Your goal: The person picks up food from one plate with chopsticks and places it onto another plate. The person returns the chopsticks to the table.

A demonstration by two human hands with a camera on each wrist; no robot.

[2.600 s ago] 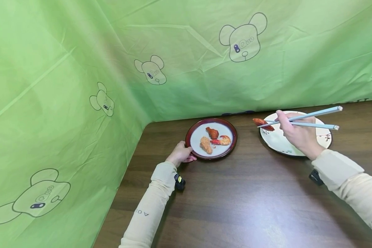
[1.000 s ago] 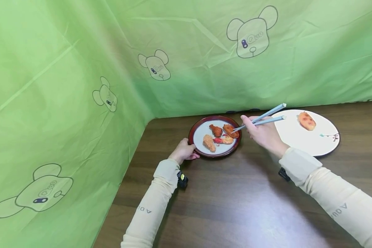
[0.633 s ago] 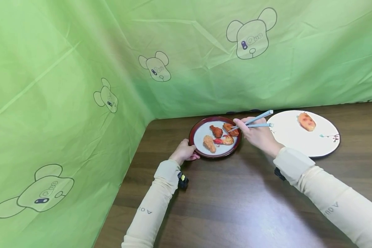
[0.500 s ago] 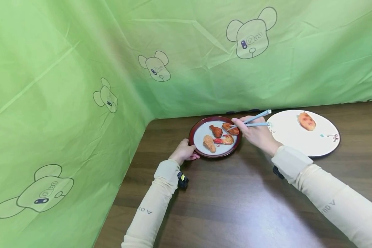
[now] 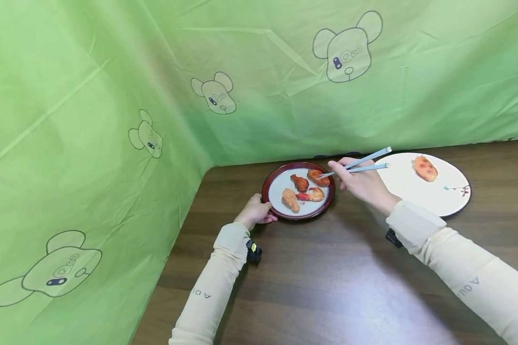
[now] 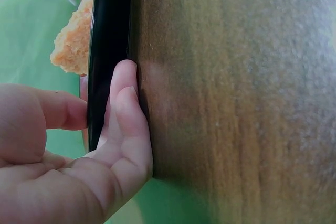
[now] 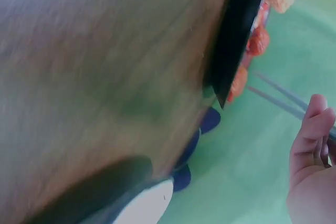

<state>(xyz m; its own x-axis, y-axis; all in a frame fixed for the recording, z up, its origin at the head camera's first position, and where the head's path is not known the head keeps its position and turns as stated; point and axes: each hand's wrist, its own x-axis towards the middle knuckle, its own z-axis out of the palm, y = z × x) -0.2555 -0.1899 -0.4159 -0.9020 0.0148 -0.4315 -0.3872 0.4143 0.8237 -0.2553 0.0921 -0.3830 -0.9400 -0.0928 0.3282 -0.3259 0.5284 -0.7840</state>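
My left hand pinches the near-left rim of a dark red-rimmed plate; the left wrist view has the thumb above and curled fingers beneath. On that plate lie a fried drumstick, a red-brown drumstick, a shrimp and a glazed chicken wing. Light blue chopsticks are in my right hand, just right of the plate. Their tips point at the wing; in the right wrist view they look spread and apart from it.
A white oval plate with a floral pattern stands to the right, partly behind my right hand. It bears a browned, patty-like piece. A green printed curtain hangs along the back and left of the wooden table.
The chopsticks carried the wing left from the white plate onto the red-rimmed one, where it now lies. Lately my right hand has drawn back slightly rightward. My left hand keeps its grip.
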